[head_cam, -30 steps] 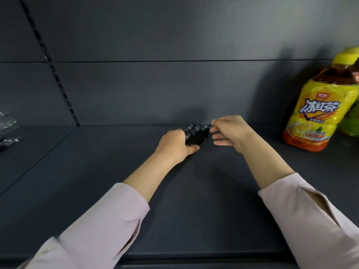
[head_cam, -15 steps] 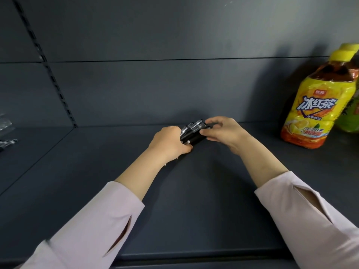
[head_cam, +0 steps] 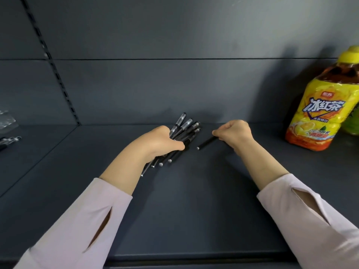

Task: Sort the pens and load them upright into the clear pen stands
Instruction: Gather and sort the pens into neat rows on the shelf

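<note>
The bundle of black pens [head_cam: 183, 135] lies fanned out near the middle of the shelf [head_cam: 194, 206], close to its back edge. The capped ends point at the back wall and the silver tips point toward me. My left hand [head_cam: 161, 141] has its grip curled round the middle of the barrels. Just beside it, clear of the bundle, my right hand [head_cam: 233, 133] pinches a single pen [head_cam: 206, 143] by its far end, with the free tip slanting down toward the shelf. I judge these pens light, stiff and smooth-barrelled, so a loose bunch will likely slide and splay. I would hold the bunch round its middle and draw each pen out near its cap. A yellow iced-tea bottle [head_cam: 318, 109] stands toward the right edge. Something clear [head_cam: 6, 121] sits at the far left edge, too cut off to tell whether it is a stand.
</note>
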Demonstrator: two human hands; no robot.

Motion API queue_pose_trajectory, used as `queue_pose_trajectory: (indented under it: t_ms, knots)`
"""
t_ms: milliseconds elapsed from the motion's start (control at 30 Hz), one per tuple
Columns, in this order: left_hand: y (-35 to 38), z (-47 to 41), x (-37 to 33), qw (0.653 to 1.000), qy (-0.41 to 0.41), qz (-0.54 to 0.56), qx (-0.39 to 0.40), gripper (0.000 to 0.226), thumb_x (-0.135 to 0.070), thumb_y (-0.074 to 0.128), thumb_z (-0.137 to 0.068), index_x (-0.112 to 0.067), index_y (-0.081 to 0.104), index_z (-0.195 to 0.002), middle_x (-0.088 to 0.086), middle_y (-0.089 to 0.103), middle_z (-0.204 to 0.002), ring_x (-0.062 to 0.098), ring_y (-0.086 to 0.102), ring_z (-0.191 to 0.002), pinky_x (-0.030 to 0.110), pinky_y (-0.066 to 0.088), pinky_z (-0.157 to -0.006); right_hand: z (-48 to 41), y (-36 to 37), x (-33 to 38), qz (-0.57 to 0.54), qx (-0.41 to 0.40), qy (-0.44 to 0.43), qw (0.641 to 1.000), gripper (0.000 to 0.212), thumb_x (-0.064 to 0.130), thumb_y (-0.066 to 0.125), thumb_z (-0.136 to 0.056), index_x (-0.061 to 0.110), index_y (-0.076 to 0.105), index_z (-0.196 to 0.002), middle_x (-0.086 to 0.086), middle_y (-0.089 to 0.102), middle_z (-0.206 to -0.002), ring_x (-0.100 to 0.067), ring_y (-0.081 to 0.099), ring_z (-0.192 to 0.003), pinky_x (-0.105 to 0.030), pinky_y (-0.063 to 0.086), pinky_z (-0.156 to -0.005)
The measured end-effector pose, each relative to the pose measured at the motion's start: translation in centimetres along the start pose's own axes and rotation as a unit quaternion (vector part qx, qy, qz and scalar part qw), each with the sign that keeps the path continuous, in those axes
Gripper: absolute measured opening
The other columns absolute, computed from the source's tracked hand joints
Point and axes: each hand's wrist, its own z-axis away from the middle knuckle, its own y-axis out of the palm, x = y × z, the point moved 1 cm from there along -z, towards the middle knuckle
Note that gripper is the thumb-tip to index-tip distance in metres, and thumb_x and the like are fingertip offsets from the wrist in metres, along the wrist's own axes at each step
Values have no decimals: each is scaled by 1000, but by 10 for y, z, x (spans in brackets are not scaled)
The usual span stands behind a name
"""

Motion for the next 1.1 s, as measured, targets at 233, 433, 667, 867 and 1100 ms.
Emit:
queue_pose_trajectory:
  t_ms: [233, 433, 667, 867, 1100]
  knots:
    - [-17, 15, 12, 933, -74, 335, 107, 7, -16, 71, -87, -9, 74, -88, 0, 76, -82, 10, 72, -70, 25, 57, -76, 9, 1, 10, -151, 50, 59, 986, 22, 0, 68, -75, 15, 52, -78, -11, 55, -103, -16, 58, -75, -28, 56, -68]
    - [-41, 55, 37, 868, -52, 483, 105, 14, -1, 70, -85, 10, 71, -93, 19, 74, -89, 28, 74, -85, 33, 61, -67, 63, 12, 63, -375, 237, 77, 893, 29, -8, 64, -83, 14, 56, -100, -10, 67, -96, -10, 66, -76, -17, 53, -59]
    - [-111, 127, 126, 834, -45, 549, 28, 13, -5, 68, -88, 5, 76, -89, 14, 75, -92, 20, 73, -78, 25, 58, -64, 143, 84, 150, -429, 321, 69, 842, 28, -4, 61, -87, 19, 57, -103, -4, 74, -78, -6, 68, -70, -17, 54, -59]
    - [-194, 206, 234, 832, -65, 549, -44, 14, -6, 67, -88, 3, 77, -88, 13, 76, -95, 16, 73, -74, 22, 59, -61, 226, 189, 221, -450, 351, 66, 819, 20, 4, 64, -89, 20, 59, -101, -4, 75, -83, -8, 67, -77, -20, 54, -59]
    - [-275, 296, 366, 812, -73, 566, -120, 14, -5, 68, -88, 5, 77, -88, 15, 75, -92, 18, 70, -69, 23, 57, -59, 316, 312, 299, -479, 334, 73, 809, 22, 0, 59, -91, 18, 50, -100, -9, 70, -89, -18, 68, -77, -29, 56, -64]
